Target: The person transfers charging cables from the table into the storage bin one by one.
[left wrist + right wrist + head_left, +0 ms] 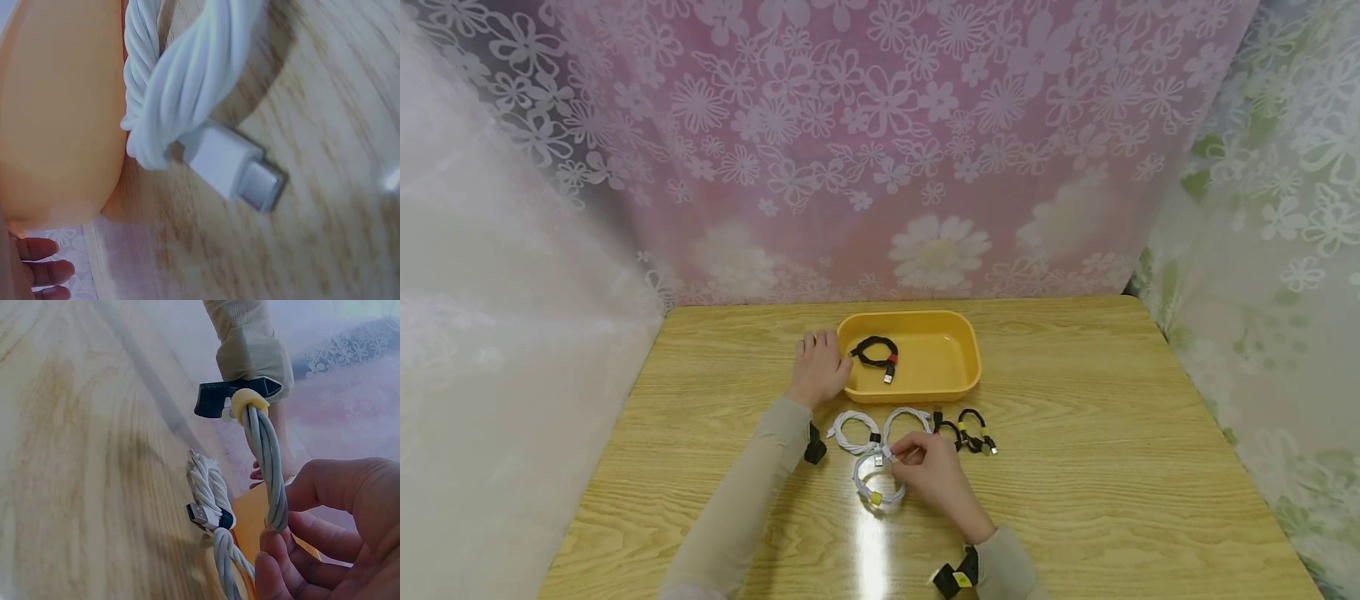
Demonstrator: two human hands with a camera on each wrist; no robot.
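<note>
My right hand (934, 475) pinches a coiled white charging cable (270, 465) between thumb and fingertips, raised off the table in the right wrist view. A yellow tie (249, 403) binds that coil. At the left end of the yellow bin (917, 397), my left hand (820, 367) holds the rim, thumb over the edge and fingers along the outside. Inside the bin lies a coiled black USB cable (880, 340) with a red tie. Close to the left wrist sits a white cable coil (841, 437) with a black tie; a white USB-C plug (228, 164) shows large in the left wrist view.
Another white cable coil (904, 412) lies in front of the bin, partly behind my right hand. Two small black cables (973, 429) with yellow ties are to its right. Everything stands on a wood-grain table (1075, 467), with flowered curtains (887, 167) behind and at both sides.
</note>
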